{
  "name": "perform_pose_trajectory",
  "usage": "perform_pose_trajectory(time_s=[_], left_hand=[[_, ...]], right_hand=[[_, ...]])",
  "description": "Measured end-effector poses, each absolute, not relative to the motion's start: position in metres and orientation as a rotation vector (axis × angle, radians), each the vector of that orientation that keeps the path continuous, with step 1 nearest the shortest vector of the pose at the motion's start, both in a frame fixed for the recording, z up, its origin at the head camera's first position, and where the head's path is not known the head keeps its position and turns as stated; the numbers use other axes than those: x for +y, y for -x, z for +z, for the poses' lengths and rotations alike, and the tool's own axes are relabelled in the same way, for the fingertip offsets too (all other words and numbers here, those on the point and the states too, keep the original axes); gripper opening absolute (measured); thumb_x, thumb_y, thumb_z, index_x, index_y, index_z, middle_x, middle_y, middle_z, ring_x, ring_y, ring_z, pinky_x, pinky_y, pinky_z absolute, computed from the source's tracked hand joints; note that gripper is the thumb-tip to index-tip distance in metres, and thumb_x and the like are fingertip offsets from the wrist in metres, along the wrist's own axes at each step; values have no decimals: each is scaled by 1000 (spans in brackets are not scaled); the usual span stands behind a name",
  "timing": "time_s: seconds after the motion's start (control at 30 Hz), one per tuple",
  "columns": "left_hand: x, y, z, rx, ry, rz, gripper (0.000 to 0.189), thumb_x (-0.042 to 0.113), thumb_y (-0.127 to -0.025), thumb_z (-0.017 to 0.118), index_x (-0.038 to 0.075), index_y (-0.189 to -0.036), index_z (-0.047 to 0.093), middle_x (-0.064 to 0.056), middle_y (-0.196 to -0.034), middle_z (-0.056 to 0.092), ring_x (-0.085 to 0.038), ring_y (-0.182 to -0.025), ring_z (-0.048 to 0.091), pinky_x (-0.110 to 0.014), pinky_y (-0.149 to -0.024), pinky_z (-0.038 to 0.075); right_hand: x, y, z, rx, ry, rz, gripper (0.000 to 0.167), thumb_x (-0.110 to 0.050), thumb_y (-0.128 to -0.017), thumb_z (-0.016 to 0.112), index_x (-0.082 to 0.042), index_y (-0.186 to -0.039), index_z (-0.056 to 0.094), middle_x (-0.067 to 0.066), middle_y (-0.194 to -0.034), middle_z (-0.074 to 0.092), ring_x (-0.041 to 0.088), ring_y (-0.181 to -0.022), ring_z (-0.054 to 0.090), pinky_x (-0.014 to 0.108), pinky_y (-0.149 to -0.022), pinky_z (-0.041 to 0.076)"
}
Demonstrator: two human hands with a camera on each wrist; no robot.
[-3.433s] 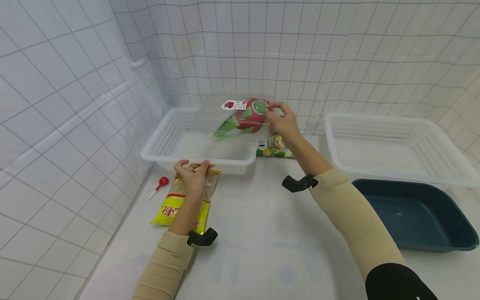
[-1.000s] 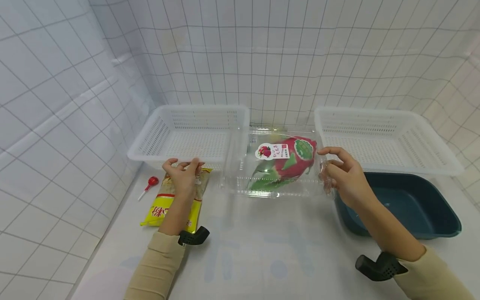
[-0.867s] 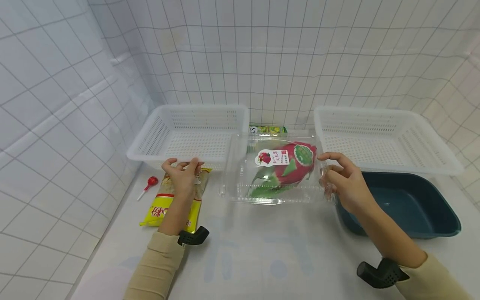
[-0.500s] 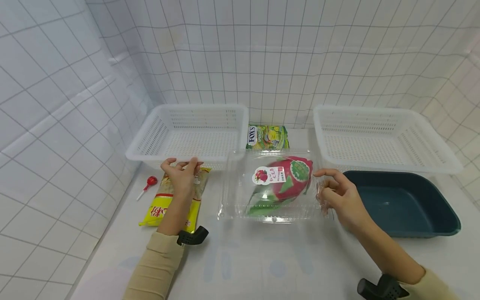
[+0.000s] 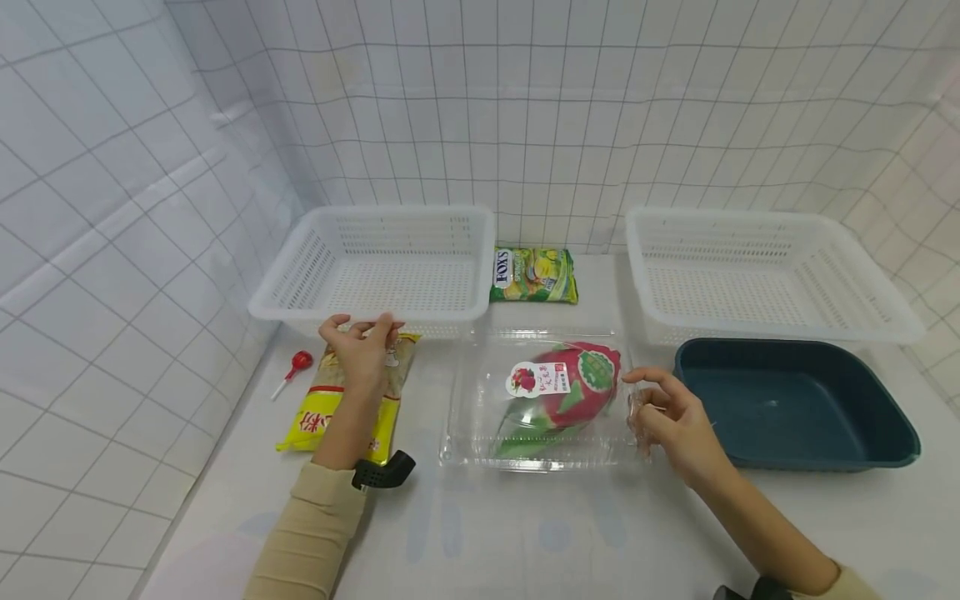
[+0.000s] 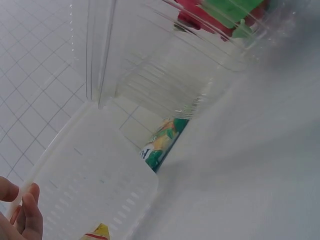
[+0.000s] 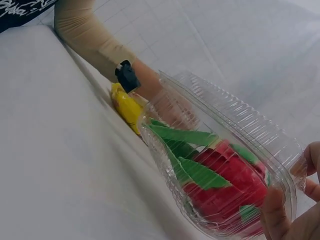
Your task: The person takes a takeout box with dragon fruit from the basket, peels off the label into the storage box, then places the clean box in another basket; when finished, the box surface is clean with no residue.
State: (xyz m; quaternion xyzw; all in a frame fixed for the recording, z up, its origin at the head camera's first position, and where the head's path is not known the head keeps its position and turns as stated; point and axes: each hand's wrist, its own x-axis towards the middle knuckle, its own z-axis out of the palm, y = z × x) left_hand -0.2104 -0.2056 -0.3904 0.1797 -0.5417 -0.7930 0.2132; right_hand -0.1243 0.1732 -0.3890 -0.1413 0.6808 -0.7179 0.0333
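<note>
My right hand (image 5: 678, 429) grips the right end of a clear plastic clamshell box (image 5: 472, 408) at the middle of the table. Inside lies a red and green dragon fruit (image 5: 577, 387), with a white label showing on the lid. In the right wrist view the thumb (image 7: 275, 212) and fingers pinch the box's end and rim. My left hand (image 5: 362, 354) pinches the front rim of the left white basket (image 5: 450, 314); its fingertips meet at that rim in the left wrist view. Below the left hand lies a yellow food packet (image 5: 318, 421), partly hidden by the forearm.
A green FOX'S candy bag (image 5: 534, 275) lies between the left basket and a second white basket (image 5: 750, 329) at the right. A dark teal tub (image 5: 795, 417) stands before the right basket. At far left lies a red lollipop (image 5: 302, 361), near the tiled side wall.
My right hand has carried the boxed dragon fruit from above the left basket rightward, then toward the person and lower over the table, uncovering the candy bag. The left hand keeps its hold on the rim.
</note>
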Motion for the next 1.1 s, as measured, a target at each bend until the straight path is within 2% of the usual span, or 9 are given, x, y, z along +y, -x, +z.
perform_pose_trajectory(time_s=[0.4,0.7,0.93,1.1], left_hand=[[-207,212,-391,-1517,-506,-2209,60,11,-90,69,17,-121,17,-11,-100,56,-16,-78,66,-24,-84,53],[-207,212,-390,-1505,-496,-2199,58,8,-91,68,16,-119,18,-11,-97,55,-15,-74,66,-23,-79,54],[-205,211,-391,-1594,-524,-2137,56,11,-92,67,13,-124,20,-10,-99,55,-14,-75,66,-22,-80,54],[-201,208,-385,-1659,-592,-2148,49,11,-95,63,14,-125,24,-10,-100,54,-15,-82,66,-21,-81,53]], right_hand=[[174,121,-409,2054,445,-2259,41,14,-87,43,-12,-117,57,4,-78,51,10,-59,50,22,-42,46],[173,123,-417,2035,497,-2274,42,15,-87,45,-13,-117,58,5,-80,50,10,-54,49,22,-42,46],[173,122,-421,2032,514,-2249,42,14,-87,45,-13,-116,57,5,-81,49,9,-55,49,24,-41,45],[175,124,-420,2081,514,-2187,45,14,-85,44,-17,-116,56,7,-83,45,10,-58,49,25,-41,46]])
